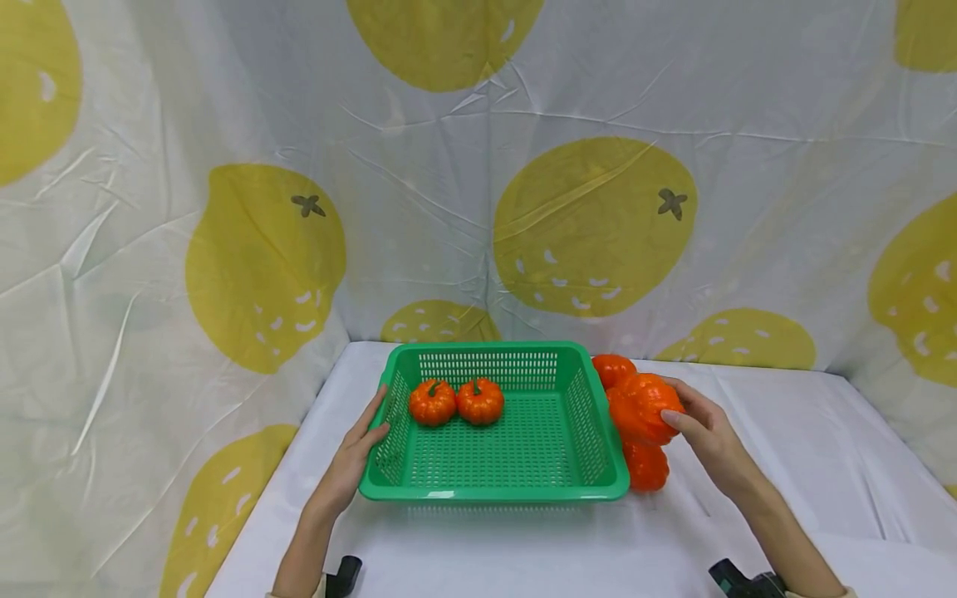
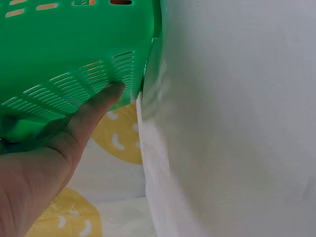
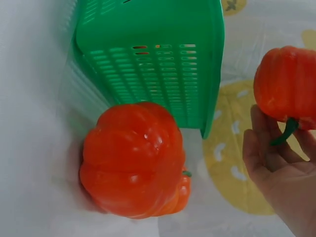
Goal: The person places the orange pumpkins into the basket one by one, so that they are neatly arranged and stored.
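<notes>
A green plastic basket [image 1: 493, 493] stands on the white table, with two small orange pumpkins, one at the left [image 1: 432, 403] and one beside it [image 1: 480, 401], inside its left half. My left hand [image 1: 350, 461] holds the basket's left side, thumb at the rim; in the left wrist view a finger [image 2: 101, 103] lies along the slotted outer wall. Over the basket's right rim, my right hand [image 1: 706, 432] grips an orange-red pumpkin [image 3: 291, 86] with its green stem pointing down in the right wrist view. Thumb and fingers are around its stem side.
Outside the basket's right wall sit more orange-red pumpkins, one toward the back [image 1: 613, 369] and one nearer the front [image 1: 647, 468]. White cloth [image 1: 785, 448] covers the table. A lemon-patterned curtain [image 1: 419, 216] hangs behind and at the sides.
</notes>
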Motion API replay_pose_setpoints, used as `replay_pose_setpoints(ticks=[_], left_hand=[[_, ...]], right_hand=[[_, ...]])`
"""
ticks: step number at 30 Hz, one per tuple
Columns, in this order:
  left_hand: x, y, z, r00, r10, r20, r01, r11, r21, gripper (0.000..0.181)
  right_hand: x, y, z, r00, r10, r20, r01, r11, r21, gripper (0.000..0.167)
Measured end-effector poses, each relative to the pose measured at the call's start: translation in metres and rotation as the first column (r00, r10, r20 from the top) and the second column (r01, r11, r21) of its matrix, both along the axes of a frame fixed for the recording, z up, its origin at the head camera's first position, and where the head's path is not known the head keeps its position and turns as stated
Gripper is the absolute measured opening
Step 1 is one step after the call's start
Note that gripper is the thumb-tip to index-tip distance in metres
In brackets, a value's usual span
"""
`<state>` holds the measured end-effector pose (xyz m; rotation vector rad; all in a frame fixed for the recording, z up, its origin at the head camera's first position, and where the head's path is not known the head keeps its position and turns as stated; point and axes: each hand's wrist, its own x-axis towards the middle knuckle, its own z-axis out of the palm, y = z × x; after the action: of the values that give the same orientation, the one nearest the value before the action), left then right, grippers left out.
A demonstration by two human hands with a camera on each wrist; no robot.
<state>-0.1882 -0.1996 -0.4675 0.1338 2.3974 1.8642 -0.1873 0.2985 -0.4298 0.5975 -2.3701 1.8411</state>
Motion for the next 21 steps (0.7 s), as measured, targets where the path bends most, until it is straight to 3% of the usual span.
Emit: replay_pose_setpoints(ticks=[4, 8, 15, 21], left_hand=[[-0.0002, 0.0001, 0.0000, 1.000, 0.004, 0.002, -0.004, 1.000, 0.000, 0.058], [-0.0004, 0.0005, 0.0002, 1.000, 0.002, 0.003, -0.002, 1.000, 0.001, 0.058], [-0.0001, 0.0008, 0.0001, 1.000, 0.006, 0.008, -0.006, 1.000, 0.002, 0.058], [-0.0003, 0.0001, 0.0009, 1.000, 0.001, 0.001, -0.001, 1.000, 0.004, 0.058]], right_hand=[[-0.0004, -0.0006, 0.0010, 0.999, 0.044, -0.008, -0.044, 0.999, -0.018, 0.045], [-0.0019, -0.0017, 0.0011, 0.995, 0.092, 0.034, -0.090, 0.994, -0.060, 0.044], [-0.0055, -0.0021, -0.0032, 0.994, 0.086, 0.070, -0.080, 0.994, -0.081, 0.033], [-0.0063, -0.0037, -0.0039, 0.994, 0.094, 0.054, -0.090, 0.993, -0.072, 0.038]])
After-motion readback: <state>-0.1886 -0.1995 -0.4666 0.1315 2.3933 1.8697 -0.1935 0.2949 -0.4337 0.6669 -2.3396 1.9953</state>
